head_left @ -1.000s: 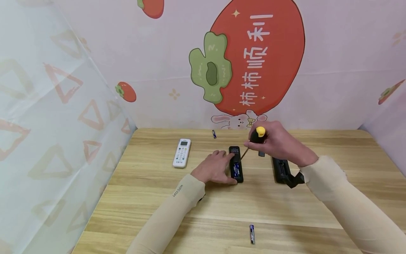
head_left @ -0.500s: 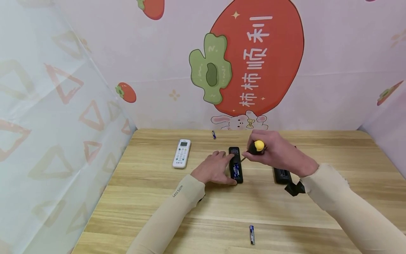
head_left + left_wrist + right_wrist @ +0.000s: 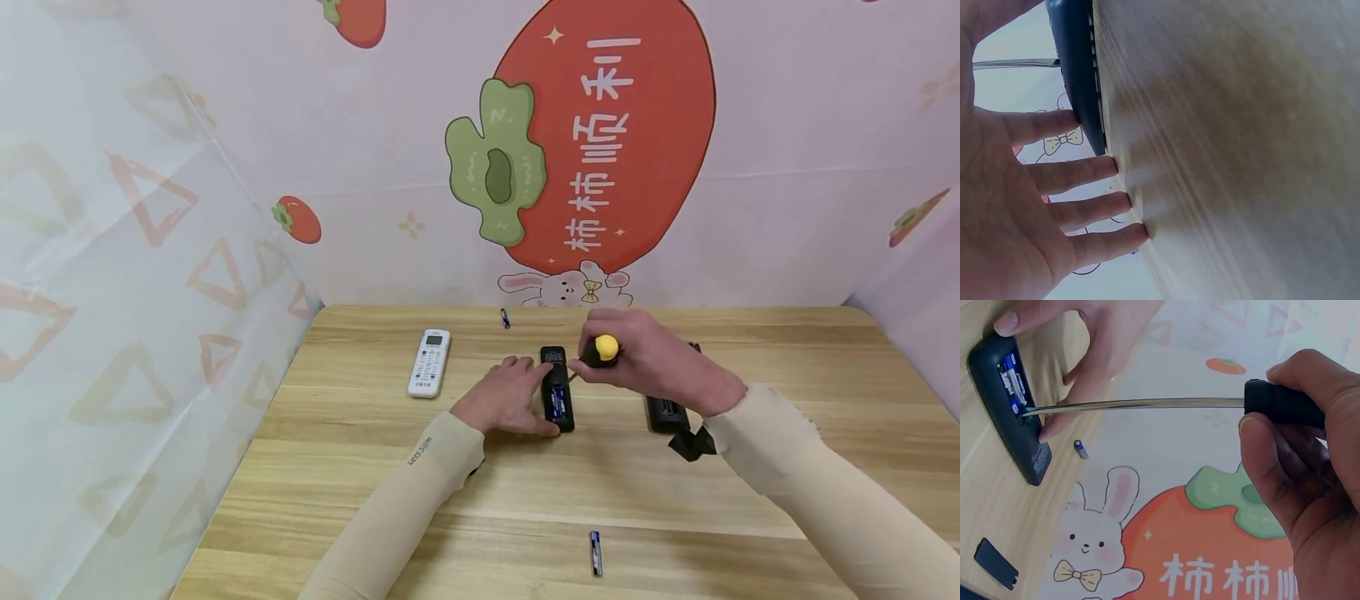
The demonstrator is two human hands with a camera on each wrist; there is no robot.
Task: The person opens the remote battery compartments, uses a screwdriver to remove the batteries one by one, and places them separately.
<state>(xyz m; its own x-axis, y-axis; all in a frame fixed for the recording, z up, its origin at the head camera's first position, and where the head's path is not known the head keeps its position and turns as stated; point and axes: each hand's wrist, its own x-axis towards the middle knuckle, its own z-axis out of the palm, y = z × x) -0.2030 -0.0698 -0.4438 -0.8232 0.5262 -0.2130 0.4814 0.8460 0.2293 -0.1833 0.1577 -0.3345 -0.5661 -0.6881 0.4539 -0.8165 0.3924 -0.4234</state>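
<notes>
Open remote (image 3: pixel 557 388) sits mid-table (image 3: pixel 420 500), batt compartment up, one battery (image 3: pixel 557 402) in it. Left hand (image 3: pixel 504 397) flat against its left side; right hand (image 3: pixel 651 356) just right of it w/ screwdriver (image 3: pixel 596 354), tip in the compartment. Second remote (image 3: pixel 430 362) well left. Third remote (image 3: pixel 664 412) right, partly behind right wrist. Loose battery (image 3: pixel 596 552) at near edge, another (image 3: pixel 506 317) at far edge by wall.

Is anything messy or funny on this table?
Yes. Loose batteries lie scattered: one battery near the front edge, another by the wall. A detached black cover lies on the table, and the black remote lies open with batteries showing.
</notes>
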